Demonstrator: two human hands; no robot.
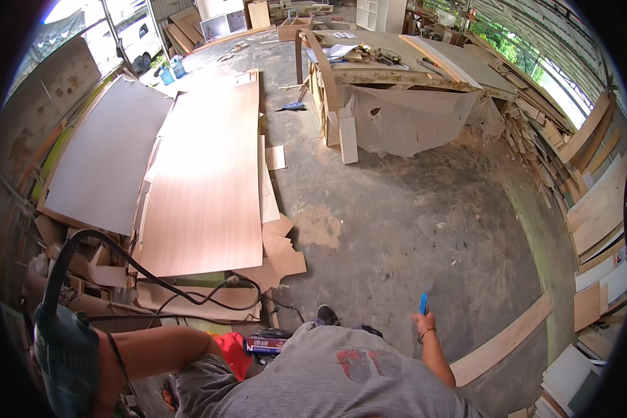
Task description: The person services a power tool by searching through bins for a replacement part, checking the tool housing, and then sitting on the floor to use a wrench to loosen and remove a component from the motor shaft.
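Observation:
At the lower left, a teal corded power tool point(66, 359) is held up close to the camera, and its body hides most of my left hand point(109, 382), which is closed on it. A thick black cord point(146, 270) loops from the tool's top toward the floor. My right hand point(425, 324), with a band at the wrist, is low over the floor at the right of my body. Its fingers are closed round a small blue-handled tool point(423, 302) pointing away from me. Its tip is too faint to make out, so I cannot tell its exact kind.
A long wood-grain panel point(205, 188) lies ahead on the left, beside a white panel point(108, 157). Ahead stands a cluttered workbench point(411, 80) with plastic sheeting. A plank point(505, 341) lies on the floor at right, near stacked boards point(595, 202). Cords trail by my feet.

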